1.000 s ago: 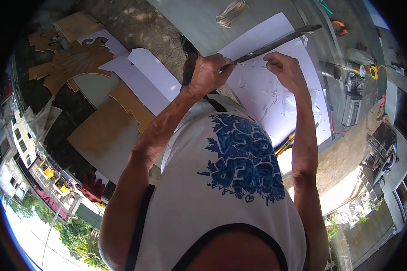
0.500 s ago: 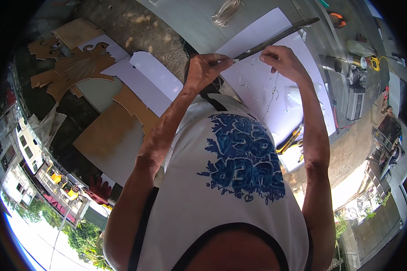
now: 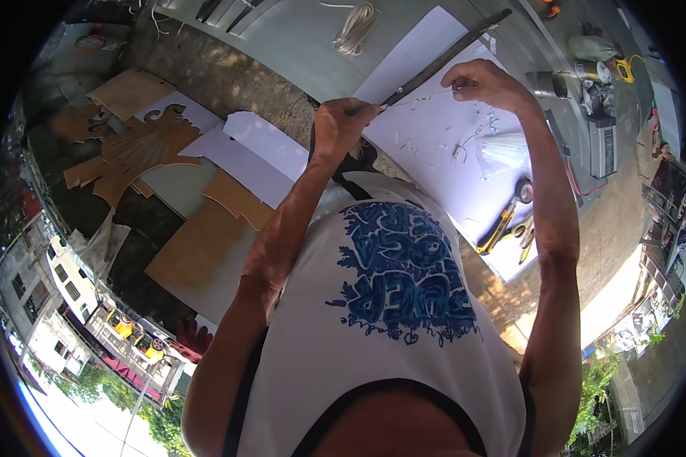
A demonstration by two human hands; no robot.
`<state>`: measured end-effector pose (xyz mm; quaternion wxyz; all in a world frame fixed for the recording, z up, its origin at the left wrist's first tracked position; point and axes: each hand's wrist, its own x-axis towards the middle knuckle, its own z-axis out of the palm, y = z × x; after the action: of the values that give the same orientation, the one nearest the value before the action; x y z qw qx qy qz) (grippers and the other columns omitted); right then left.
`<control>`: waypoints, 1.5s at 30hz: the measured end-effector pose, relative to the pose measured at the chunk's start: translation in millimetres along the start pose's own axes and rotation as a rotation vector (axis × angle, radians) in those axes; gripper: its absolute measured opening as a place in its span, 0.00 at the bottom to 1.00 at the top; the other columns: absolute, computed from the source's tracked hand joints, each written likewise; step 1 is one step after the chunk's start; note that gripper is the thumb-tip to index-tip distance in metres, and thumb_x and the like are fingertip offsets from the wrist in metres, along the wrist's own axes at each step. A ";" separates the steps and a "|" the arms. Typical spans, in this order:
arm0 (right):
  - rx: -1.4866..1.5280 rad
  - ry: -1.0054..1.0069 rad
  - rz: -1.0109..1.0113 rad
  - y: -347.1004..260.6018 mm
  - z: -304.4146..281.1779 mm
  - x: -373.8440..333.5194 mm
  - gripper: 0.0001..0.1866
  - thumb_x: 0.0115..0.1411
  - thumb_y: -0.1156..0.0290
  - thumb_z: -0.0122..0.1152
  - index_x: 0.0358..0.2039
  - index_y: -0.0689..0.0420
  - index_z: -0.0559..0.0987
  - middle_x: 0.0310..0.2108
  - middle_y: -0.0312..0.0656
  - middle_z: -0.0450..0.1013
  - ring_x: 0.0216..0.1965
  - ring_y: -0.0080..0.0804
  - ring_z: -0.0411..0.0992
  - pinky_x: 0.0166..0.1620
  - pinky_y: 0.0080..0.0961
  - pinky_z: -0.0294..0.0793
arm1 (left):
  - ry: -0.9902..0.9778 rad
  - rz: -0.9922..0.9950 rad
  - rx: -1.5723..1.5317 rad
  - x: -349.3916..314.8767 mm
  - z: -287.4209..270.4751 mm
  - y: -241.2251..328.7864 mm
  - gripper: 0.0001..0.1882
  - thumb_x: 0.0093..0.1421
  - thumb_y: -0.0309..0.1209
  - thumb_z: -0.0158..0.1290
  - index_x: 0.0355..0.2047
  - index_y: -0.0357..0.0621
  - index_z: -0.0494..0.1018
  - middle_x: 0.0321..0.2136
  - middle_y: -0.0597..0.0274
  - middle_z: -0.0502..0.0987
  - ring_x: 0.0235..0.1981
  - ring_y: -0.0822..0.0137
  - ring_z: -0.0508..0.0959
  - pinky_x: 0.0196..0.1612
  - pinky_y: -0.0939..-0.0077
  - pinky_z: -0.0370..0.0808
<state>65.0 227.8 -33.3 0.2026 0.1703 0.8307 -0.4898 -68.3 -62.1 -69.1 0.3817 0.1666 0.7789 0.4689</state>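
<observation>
My left hand [image 3: 340,128] pinches one end of a thin pale wire [image 3: 427,97] between thumb and fingertips. Farther right, my right hand [image 3: 489,85] is closed in a pinch on the same wire, which runs nearly straight between the two. Small pieces sit along the wire, too tiny to make out. Just beyond it lies a long dark strip [image 3: 451,59], slanting across a white sheet [image 3: 404,141]. On that sheet are scattered clear bits, a short curled wire [image 3: 459,150] and a clear plastic bag [image 3: 504,152].
A yellow-black utility knife [image 3: 497,228], scissors [image 3: 520,230] and a tape roll [image 3: 524,190] lie at the sheet's near edge. A coiled pale cord [image 3: 356,29] lies at the back. Cut brown boards [image 3: 194,236] are at left. A grey box-shaped device [image 3: 603,145] stands right.
My hands have drawn apart, and a longer stretch of wire shows between them. The view has shifted a little; the tape roll now shows beside my right forearm.
</observation>
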 end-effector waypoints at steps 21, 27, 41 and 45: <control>-0.158 0.251 0.056 8.5 -70.3 12.3 0.09 0.58 0.76 0.66 0.40 0.61 0.82 0.29 0.41 0.79 0.31 0.27 0.76 0.29 0.28 0.75 | 0.047 -0.052 -0.113 -8.5 4.0 4.6 0.13 0.59 0.32 0.63 0.30 0.30 0.83 0.18 0.64 0.77 0.18 0.77 0.73 0.24 0.80 0.69; -0.052 0.379 -0.055 29.2 -75.7 6.2 0.07 0.57 0.78 0.65 0.38 0.60 0.81 0.30 0.40 0.78 0.33 0.29 0.77 0.40 0.29 0.77 | 0.064 -0.053 -0.036 -14.7 -0.1 6.6 0.15 0.58 0.36 0.64 0.29 0.32 0.83 0.16 0.66 0.76 0.17 0.78 0.72 0.23 0.79 0.68; -1.149 0.939 -0.495 -5.2 -50.9 -5.6 0.09 0.49 0.74 0.61 0.33 0.49 0.77 0.31 0.30 0.73 0.44 0.28 0.69 0.48 0.31 0.65 | 0.060 -0.019 -0.069 -17.6 3.1 6.3 0.14 0.59 0.35 0.63 0.29 0.33 0.83 0.16 0.66 0.77 0.16 0.79 0.73 0.22 0.80 0.69; -1.162 1.009 -0.516 -1.5 -53.7 -0.4 0.09 0.51 0.72 0.60 0.35 0.50 0.77 0.33 0.31 0.72 0.44 0.30 0.69 0.48 0.32 0.65 | 0.033 -0.044 -0.049 -21.2 -0.2 17.0 0.14 0.59 0.35 0.63 0.30 0.32 0.84 0.16 0.66 0.77 0.16 0.79 0.73 0.22 0.80 0.69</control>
<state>55.5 274.5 -8.4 -0.2597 0.0414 0.9568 0.1242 -56.2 -66.7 -45.2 0.3831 0.1325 0.7767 0.4821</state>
